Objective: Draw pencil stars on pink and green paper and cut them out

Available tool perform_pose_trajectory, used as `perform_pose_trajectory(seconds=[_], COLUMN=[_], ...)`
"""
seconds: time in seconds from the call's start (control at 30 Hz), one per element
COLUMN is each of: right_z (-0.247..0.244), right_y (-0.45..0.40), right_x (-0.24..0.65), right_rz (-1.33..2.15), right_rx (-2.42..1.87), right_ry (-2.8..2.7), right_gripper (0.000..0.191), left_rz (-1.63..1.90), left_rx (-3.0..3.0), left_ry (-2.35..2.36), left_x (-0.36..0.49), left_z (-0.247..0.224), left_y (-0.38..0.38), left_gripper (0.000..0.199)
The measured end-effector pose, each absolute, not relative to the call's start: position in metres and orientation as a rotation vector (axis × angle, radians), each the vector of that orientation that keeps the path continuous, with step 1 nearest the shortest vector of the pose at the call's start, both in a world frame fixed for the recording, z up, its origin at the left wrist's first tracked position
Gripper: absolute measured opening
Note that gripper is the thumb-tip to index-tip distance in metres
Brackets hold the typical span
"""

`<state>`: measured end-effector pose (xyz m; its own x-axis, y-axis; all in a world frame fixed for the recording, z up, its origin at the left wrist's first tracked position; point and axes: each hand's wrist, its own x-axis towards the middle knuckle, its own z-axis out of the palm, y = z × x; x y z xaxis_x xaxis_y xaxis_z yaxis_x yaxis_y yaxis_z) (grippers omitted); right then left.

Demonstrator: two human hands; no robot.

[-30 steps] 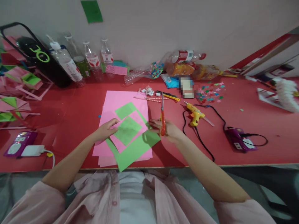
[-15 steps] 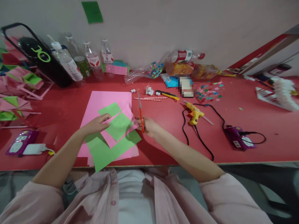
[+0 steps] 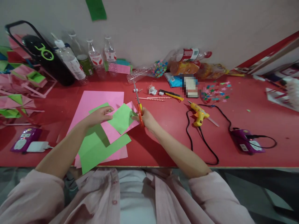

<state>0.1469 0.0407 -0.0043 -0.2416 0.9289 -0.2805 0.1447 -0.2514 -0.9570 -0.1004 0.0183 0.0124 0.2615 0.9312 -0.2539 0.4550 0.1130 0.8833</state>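
A small green paper square [image 3: 121, 119] lies over a pink paper piece [image 3: 111, 132], both held up above the table. My left hand [image 3: 101, 115] pinches their left edge. My right hand [image 3: 146, 119] holds orange-handled scissors [image 3: 140, 115], blades pointing up and away, and its fingertips touch the right side of the papers. Below the hands, a larger green sheet [image 3: 95, 152] rests on pink sheets [image 3: 102, 95] on the red table.
A yellow glue gun [image 3: 199, 114] with a black cord lies to the right, near a purple power socket [image 3: 247, 141]. Bottles [image 3: 95, 59] and a black flask [image 3: 50, 62] stand along the wall. A yellow cutter [image 3: 174, 95] and striped straws [image 3: 154, 99] lie behind my right hand.
The held papers have turned and lifted slightly, and my right fingertips now reach onto them. The pink and green sheets beneath have shifted left in view.
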Motion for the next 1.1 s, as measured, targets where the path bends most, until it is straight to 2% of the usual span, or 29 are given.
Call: perform_pose_trajectory(seconds=[0.13,0.2,0.3,0.37,0.4,0.47,0.57,0.67,0.73,0.8,0.87,1.0,1.1], right_z=[0.001,0.003,0.002,-0.002,-0.005,-0.011,-0.018,-0.021,-0.021,-0.022,-0.023,-0.024,-0.024], right_y=[0.059,0.071,0.085,0.09,0.09,0.09,0.088,0.086,0.085,0.084,0.084,0.085,0.085], right_x=[0.171,0.187,0.21,0.221,0.225,0.228,0.225,0.22,0.218,0.217,0.216,0.215,0.216], right_rz=[1.442,1.313,1.18,1.162,1.163,1.179,1.189,1.196,1.221,1.244,1.256,1.266,1.288], right_rx=[-1.319,-1.304,-1.266,-1.269,-1.271,-1.271,-1.3,-1.336,-1.332,-1.332,-1.341,-1.335,-1.318], right_ry=[-1.306,-1.254,-1.151,-1.089,-1.074,-1.066,-1.125,-1.202,-1.227,-1.232,-1.223,-1.159,-1.13], right_gripper=[0.033,0.035,0.035,0.033,0.033,0.034,0.036,0.036,0.038,0.04,0.041,0.041,0.04], left_rz=[0.805,0.801,0.451,0.145,0.044,-0.108,-0.128,-0.099,-0.076,-0.069,-0.049,-0.111,-0.07], left_rx=[1.497,1.579,1.903,2.158,2.227,2.269,2.229,2.186,2.153,2.093,2.196,2.328,2.3], left_ry=[1.47,1.529,1.432,1.365,1.381,1.332,1.171,1.055,1.147,1.354,1.324,1.04,0.888], left_x=[-0.081,-0.074,-0.062,-0.057,-0.057,-0.064,-0.086,-0.099,-0.092,-0.077,-0.061,-0.057,-0.075], left_z=[0.014,0.011,-0.002,-0.012,-0.016,-0.02,-0.017,-0.011,-0.011,-0.014,-0.017,-0.02,-0.018], left_y=[0.028,0.023,0.002,-0.014,-0.02,-0.025,-0.022,-0.018,-0.021,-0.026,-0.031,-0.027,-0.015], left_gripper=[0.042,0.048,0.059,0.094,0.106,0.11,0.108,0.079,0.063,0.083,0.095,0.099,0.094])
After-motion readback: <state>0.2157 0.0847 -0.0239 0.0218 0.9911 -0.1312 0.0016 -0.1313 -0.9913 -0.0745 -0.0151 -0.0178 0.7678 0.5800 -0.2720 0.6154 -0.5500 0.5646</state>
